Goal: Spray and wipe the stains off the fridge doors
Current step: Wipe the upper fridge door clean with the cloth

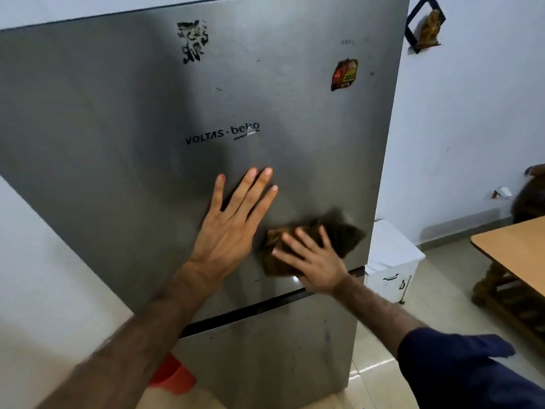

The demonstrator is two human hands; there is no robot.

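The steel upper fridge door [124, 119] fills the view, with the lower fridge door [265, 349] below a dark gap. My left hand [233, 222] lies flat on the upper door, fingers spread, holding nothing. My right hand [312, 258] presses a dark brown cloth [339, 234] against the door's lower right corner; the cloth looks blurred. A torn black sticker remnant [193, 41] and a red and yellow sticker [344, 73] sit near the top. Small dark specks dot the door. No spray bottle is in view.
A white wall flanks the fridge on both sides. A white cabinet [392, 261] stands right of the fridge, and a wooden table [513, 246] juts in at the far right. A red object [172, 376] lies on the floor at the fridge's lower left.
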